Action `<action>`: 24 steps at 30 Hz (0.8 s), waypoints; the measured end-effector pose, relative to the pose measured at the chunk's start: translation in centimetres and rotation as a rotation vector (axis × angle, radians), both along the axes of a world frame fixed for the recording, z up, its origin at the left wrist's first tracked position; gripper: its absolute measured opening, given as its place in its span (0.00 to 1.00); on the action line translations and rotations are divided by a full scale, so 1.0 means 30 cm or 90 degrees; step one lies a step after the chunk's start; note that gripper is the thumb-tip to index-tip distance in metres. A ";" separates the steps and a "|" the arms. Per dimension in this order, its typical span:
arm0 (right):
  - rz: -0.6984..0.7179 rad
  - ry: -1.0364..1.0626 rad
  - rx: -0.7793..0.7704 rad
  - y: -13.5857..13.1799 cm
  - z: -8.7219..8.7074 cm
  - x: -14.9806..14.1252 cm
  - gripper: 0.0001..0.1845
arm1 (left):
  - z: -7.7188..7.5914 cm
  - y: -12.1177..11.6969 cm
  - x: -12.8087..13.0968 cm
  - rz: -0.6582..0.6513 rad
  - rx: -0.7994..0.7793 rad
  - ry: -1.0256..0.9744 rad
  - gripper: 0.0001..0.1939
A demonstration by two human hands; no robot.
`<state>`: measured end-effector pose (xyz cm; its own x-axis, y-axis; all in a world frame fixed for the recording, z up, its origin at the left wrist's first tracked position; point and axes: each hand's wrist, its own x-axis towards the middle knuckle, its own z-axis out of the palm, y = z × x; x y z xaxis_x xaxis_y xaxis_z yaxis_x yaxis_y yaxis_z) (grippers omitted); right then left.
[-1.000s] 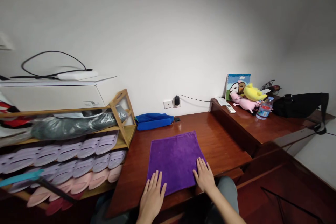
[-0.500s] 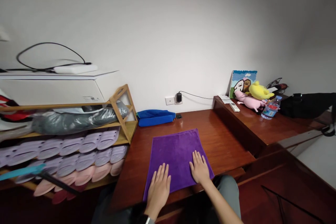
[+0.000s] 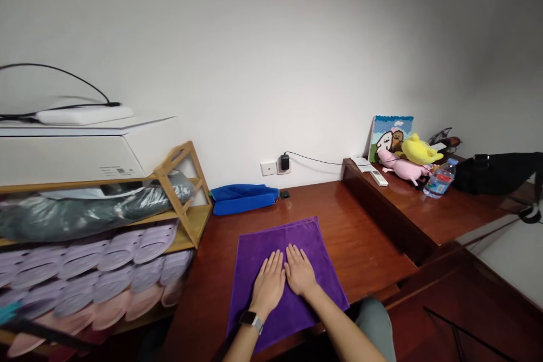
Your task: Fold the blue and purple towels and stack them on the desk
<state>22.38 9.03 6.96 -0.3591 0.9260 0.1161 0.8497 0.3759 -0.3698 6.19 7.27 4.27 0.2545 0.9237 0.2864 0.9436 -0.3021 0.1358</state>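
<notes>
A purple cloth [image 3: 263, 243] lies spread out on the brown wooden desk [image 3: 356, 232], near its front edge. Both my hands rest flat on it, side by side around its middle. My left hand [image 3: 270, 283] has its fingers stretched out, and a watch sits on that wrist. My right hand [image 3: 300, 272] is also flat, fingers extended, close beside the left. Neither hand grips anything. Parts of the cloth under my hands and forearms are hidden.
Behind the cloth lies a blue pouch [image 3: 244, 198] against the wall. On the raised right surface are a water bottle [image 3: 441, 179], plush toys [image 3: 419, 150], a remote [image 3: 379, 177] and a black bag [image 3: 492, 172]. Slippers [image 3: 119, 251] fill the rack [image 3: 180, 192] at left.
My hands have moved inward from the two sides of the cloth and now lie close together at its middle. The camera view has shifted slightly.
</notes>
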 end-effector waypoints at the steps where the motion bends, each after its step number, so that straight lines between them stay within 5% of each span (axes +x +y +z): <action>1: -0.003 -0.001 -0.006 0.009 -0.018 0.009 0.33 | -0.029 -0.002 -0.023 0.025 -0.005 0.001 0.31; 4: -0.066 -0.035 -0.021 0.027 -0.060 0.105 0.34 | -0.119 -0.053 -0.154 0.136 0.010 0.002 0.34; 7: -0.128 -0.078 -0.047 0.049 -0.059 0.214 0.35 | -0.156 -0.101 -0.275 0.180 0.029 0.011 0.35; 10: -0.122 -0.069 -0.048 0.080 -0.028 0.220 0.35 | -0.120 -0.066 -0.283 0.153 0.062 0.022 0.35; 15: -0.021 0.007 0.023 0.163 0.018 0.003 0.33 | 0.004 0.158 -0.096 0.052 0.092 -0.002 0.31; 18: 0.013 0.000 0.002 0.228 0.014 -0.070 0.33 | 0.032 0.269 -0.046 0.030 0.026 0.007 0.30; 24: -0.100 -0.080 -0.050 0.331 -0.002 0.181 0.36 | -0.033 0.293 -0.270 0.200 -0.058 0.037 0.35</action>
<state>27.81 18.98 6.90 -0.2172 0.9761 0.0048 0.9367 0.2098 -0.2804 -1.89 16.07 3.29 -0.0327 0.9807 0.1927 0.9957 0.0152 0.0917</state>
